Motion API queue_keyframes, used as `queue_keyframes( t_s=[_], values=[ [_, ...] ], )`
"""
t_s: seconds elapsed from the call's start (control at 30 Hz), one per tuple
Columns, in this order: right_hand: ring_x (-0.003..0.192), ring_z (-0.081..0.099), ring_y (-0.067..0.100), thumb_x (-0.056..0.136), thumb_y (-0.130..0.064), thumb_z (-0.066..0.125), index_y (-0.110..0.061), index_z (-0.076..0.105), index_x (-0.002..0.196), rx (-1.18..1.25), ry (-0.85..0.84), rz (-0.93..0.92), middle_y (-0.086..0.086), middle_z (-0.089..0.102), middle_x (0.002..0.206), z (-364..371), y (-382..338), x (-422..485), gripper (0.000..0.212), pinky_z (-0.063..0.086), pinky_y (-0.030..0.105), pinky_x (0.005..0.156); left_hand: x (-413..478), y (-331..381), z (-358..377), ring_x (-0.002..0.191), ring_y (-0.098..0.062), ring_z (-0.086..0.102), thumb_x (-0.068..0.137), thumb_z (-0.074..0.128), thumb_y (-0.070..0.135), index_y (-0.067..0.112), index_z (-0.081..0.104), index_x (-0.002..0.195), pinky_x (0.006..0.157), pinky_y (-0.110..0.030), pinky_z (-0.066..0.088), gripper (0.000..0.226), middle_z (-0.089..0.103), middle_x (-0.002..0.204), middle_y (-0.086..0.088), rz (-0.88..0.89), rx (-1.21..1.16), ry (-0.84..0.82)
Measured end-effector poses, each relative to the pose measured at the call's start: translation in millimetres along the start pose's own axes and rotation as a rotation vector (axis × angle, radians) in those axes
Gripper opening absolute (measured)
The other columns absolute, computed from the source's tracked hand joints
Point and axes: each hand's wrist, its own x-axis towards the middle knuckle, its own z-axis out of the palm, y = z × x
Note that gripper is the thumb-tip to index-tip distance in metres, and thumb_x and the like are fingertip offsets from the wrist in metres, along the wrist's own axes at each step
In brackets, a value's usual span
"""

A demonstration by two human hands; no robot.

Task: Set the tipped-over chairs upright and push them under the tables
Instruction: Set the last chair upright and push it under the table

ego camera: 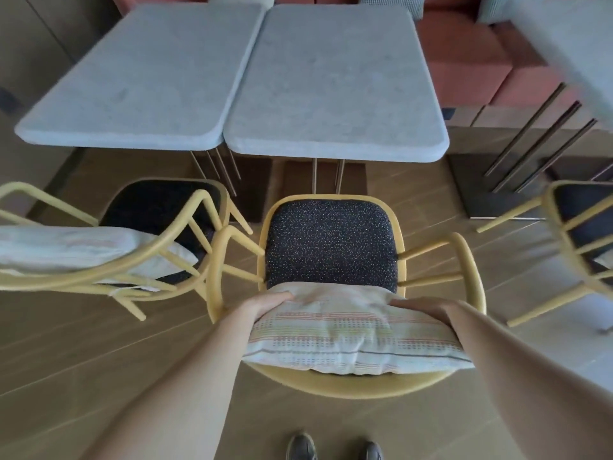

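The left hand (270, 305) and right hand (423, 308) are closed on the striped cushion (351, 333) at the upright yellow armchair's (331, 240) backrest. The pushing step is judged underway; a straight shove under the right grey table's (331, 78) near edge is called for.

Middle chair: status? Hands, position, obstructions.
Left hand and right hand grip the back cushion. Middle chair upright, not yet under table. Left chair tipped alongside.
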Motion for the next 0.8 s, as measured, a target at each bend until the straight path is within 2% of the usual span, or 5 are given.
queue_keyframes(
  t_s=[0.2,0.37,0.57,0.7,0.8],
  values=[
    [0.103,0.074,0.031,0.078,-0.063,0.081,-0.008,0.072,0.116,0.033,0.008,0.041,0.013,0.081,0.107,-26.4,-38.3,4.9,0.067,0.057,0.041,0.092,21.8,26.9,-27.1,0.137,-0.035,0.059,0.091,0.065,0.071,0.008,0.061,0.142,0.119,-0.045,0.042,0.081,0.063,0.146,-0.016,-0.074,0.049,-0.027],
    [0.093,0.077,0.030,0.077,-0.067,0.081,-0.008,0.073,0.114,0.021,0.001,0.029,0.014,0.083,0.101,-46.7,-63.3,15.0,0.070,0.058,0.040,0.092,34.9,52.5,-48.2,0.085,-0.024,0.069,0.086,0.068,0.073,0.012,0.072,0.115,0.081,-0.035,0.052,0.067,0.076,0.098,-0.009,-0.050,0.038,-0.005],
    [0.075,0.076,0.025,0.082,-0.076,0.069,-0.012,0.074,0.112,-0.084,0.031,-0.004,0.009,0.083,0.087,-49.7,-68.5,15.2,0.070,0.059,0.034,0.079,28.8,58.8,-49.4,0.083,-0.021,0.070,0.086,0.069,0.071,0.018,0.073,0.103,0.075,-0.034,0.050,0.056,0.080,0.082,-0.002,-0.048,0.091,0.020],
    [0.092,0.074,0.020,0.099,-0.061,0.057,-0.018,0.069,0.128,-0.267,0.300,-0.423,0.000,0.075,0.110,-32.3,-65.8,-3.7,0.053,0.061,0.034,0.077,-2.8,66.0,-37.6,0.123,-0.019,0.064,0.095,0.071,0.054,0.032,0.067,0.133,0.109,-0.048,0.049,0.044,0.067,0.134,0.007,0.461,0.095,0.398],
    [0.105,0.059,0.011,0.096,-0.058,0.060,-0.022,0.066,0.132,-0.347,0.618,-0.995,-0.007,0.062,0.123,4.7,-37.4,-39.4,0.052,0.051,0.026,0.086,-51.0,60.5,5.3,0.096,0.003,0.065,0.092,0.066,0.063,0.035,0.073,0.103,0.093,-0.031,0.054,0.030,0.071,0.102,0.021,0.957,0.098,0.500]
  ],
)
